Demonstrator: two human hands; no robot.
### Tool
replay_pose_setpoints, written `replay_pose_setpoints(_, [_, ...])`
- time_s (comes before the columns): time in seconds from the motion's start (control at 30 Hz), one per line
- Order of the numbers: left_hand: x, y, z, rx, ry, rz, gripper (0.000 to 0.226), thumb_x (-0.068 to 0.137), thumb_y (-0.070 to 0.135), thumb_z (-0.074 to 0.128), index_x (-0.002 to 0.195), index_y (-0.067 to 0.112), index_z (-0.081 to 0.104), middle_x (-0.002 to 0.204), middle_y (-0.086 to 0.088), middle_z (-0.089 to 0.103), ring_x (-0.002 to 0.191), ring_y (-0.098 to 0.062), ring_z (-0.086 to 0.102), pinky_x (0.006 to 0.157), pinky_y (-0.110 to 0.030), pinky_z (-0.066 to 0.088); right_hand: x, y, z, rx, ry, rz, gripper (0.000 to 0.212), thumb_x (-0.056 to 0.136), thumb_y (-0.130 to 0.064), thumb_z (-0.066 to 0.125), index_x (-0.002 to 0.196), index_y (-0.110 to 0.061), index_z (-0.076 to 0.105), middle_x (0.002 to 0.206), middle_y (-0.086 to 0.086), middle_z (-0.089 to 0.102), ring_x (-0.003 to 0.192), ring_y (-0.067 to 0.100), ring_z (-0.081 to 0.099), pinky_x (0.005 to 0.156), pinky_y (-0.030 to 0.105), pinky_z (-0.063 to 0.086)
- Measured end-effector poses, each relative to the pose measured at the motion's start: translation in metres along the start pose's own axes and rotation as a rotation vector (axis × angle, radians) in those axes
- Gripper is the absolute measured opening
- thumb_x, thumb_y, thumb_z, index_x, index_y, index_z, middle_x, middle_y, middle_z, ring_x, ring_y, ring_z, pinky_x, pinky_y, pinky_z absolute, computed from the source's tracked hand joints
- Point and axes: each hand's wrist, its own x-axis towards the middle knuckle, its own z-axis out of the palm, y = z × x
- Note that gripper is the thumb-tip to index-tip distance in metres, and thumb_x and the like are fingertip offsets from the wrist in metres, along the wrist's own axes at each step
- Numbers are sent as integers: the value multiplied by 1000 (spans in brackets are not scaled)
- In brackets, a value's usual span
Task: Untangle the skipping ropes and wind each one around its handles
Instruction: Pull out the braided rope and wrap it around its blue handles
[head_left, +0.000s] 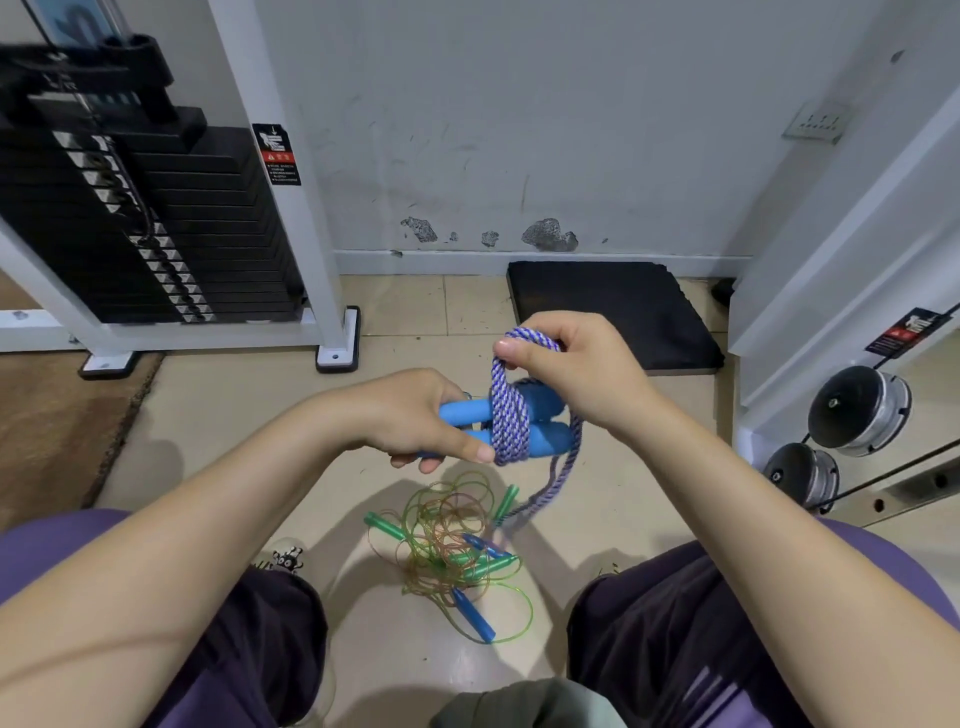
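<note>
My left hand (415, 415) grips two blue foam handles (545, 436) held side by side. A blue-and-white braided rope (511, 421) is coiled several times around them. My right hand (571, 364) pinches a loop of that rope just above the handles. The loose rest of the rope hangs down to the floor at the right. On the floor between my knees lies a tangle of thin green and orange ropes (452, 540) with green handles (384, 526) and blue handles (472, 616).
A black weight stack (145, 218) in a white frame stands at the left. A black pad (613, 312) lies by the wall ahead. Dumbbells (857, 410) rest on a rack at the right. A shoe (283, 558) is near my left knee.
</note>
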Motion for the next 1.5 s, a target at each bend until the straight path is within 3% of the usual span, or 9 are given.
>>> replay_pose_setpoints(0.2, [-8,7,1,29,-23,10,38,76,45,79,64,18,55,51,-4,57,39,-16,37,44,-22,32,2,9,9,-164,-2,-41,32,75,-29,83,86,-21,54,67,-5,50,57,6,39,57,22,34])
replay_pose_setpoints(0.4, [-10,3,-1,10,44,15,55,78,62,68,78,7,67,49,-3,57,46,-16,41,49,-22,36,3,11,9,-52,-140,-15,13,86,-20,74,77,-13,67,71,-5,65,63,2,50,64,24,44])
replay_pose_setpoints(0.6, [-13,-1,-11,-171,192,99,51,83,57,67,68,8,64,50,-9,56,37,-16,40,42,-20,33,2,5,-3,333,-239,178,33,81,-35,68,98,-8,73,93,8,71,85,16,64,80,32,51])
replay_pose_setpoints(0.73, [-11,-3,-13,-421,237,190,46,83,51,68,78,6,63,47,-7,53,36,-15,35,41,-22,27,1,3,-7,635,-325,243,26,84,-29,62,105,-13,68,93,4,69,77,16,63,71,29,48])
replay_pose_setpoints(0.9, [-9,-5,-16,-705,190,198,14,75,25,71,71,15,62,50,-2,48,35,-10,28,41,-19,21,-3,7,0,523,-468,185,24,78,-10,70,98,-22,64,77,-6,56,66,8,43,60,25,32])
replay_pose_setpoints(0.97, [-10,-6,-20,-747,215,204,19,78,26,69,80,10,60,52,-1,49,36,-9,29,42,-19,23,-4,8,6,396,-441,188,29,83,-8,73,105,-25,65,75,-7,54,63,8,40,55,21,30])
replay_pose_setpoints(1.1, [-11,-8,-24,-748,293,208,27,80,28,73,87,5,60,55,-3,49,38,-10,31,42,-18,26,-1,4,10,372,-311,244,4,101,-18,52,100,-14,55,60,0,33,47,9,22,42,17,19])
replay_pose_setpoints(1.4, [-4,-6,-23,-677,643,197,24,91,27,67,82,5,61,52,-3,51,44,-18,33,39,-20,28,0,2,16,278,-153,170,36,105,-21,43,70,-12,47,60,5,41,45,15,37,44,22,30])
replay_pose_setpoints(1.5, [2,-8,-21,-622,659,147,25,91,30,68,83,6,62,50,-1,52,48,-19,35,41,-21,28,0,2,15,339,-173,214,39,103,-26,46,67,-13,47,53,-1,30,45,13,22,47,26,16])
